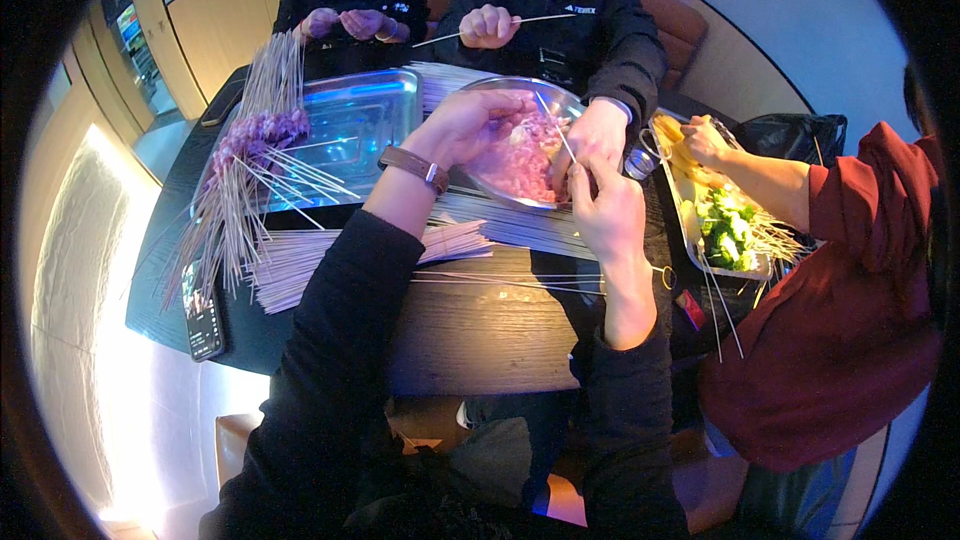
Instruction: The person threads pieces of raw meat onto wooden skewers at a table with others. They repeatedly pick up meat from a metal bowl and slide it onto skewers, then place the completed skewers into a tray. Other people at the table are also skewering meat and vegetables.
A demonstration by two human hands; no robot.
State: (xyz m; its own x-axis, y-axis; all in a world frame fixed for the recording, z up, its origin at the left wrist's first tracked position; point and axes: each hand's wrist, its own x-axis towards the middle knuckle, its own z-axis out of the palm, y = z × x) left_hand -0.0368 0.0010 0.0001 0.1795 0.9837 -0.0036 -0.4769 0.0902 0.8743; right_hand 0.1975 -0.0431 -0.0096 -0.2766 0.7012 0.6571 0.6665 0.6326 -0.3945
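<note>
A metal bowl of raw pink meat pieces stands before me. My left hand, with a brown-strapped watch at the wrist, is over the bowl's left side, its fingers at the meat. Whether those fingers pinch a piece is not clear. My right hand grips a thin wooden skewer at the bowl's right edge. The skewer slants up and left across the meat. A co-worker's hand reaches into the bowl from the far side, close to my right hand.
Loaded meat skewers lie across the left end of a glass tray. Bare skewers are bundled nearer me, beside a phone. At right, a person in red reaches over a vegetable tray. Two people sit opposite.
</note>
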